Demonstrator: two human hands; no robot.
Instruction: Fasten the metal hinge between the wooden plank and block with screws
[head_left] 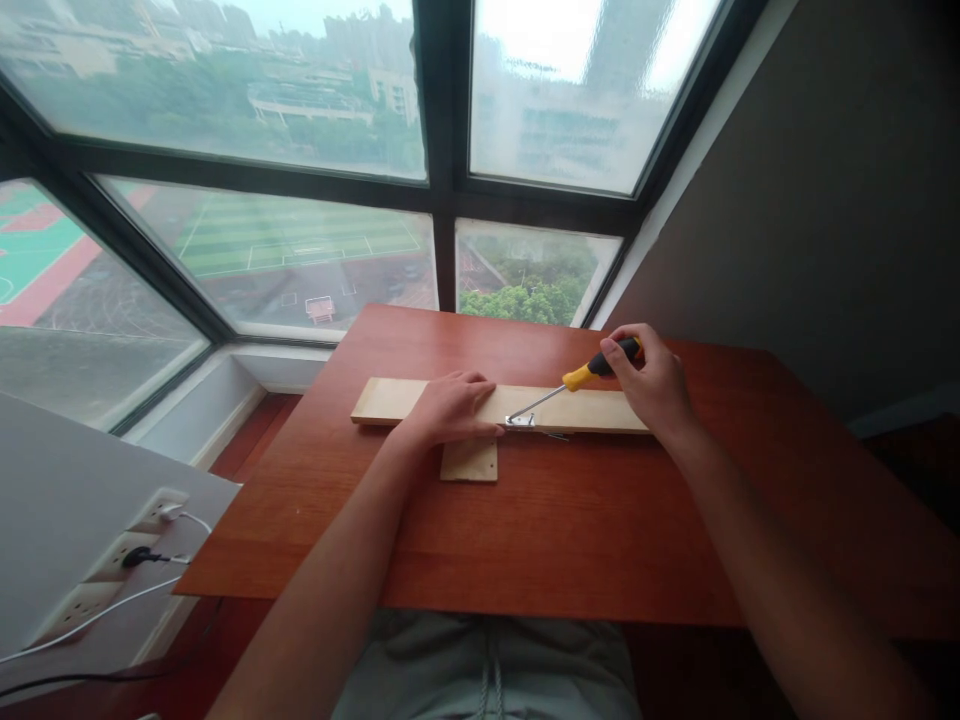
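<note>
A long pale wooden board (592,410) lies across the reddish-brown table (570,530), with a short wooden piece (469,461) butting against its near edge. My left hand (450,405) rests flat on the board, fingers stretched out, pressing it down. My right hand (654,382) is wrapped round the yellow-and-black handle of a screwdriver (581,377). The metal shaft slants down to the left, its tip on a small metal bracket (520,421) at the joint of the two wooden pieces.
Large windows (300,250) stand right behind the table's far edge, a dark wall (825,200) to the right. At the lower left a grey surface carries white wall sockets (124,555) with plugs and cables. The near table edge runs above my lap.
</note>
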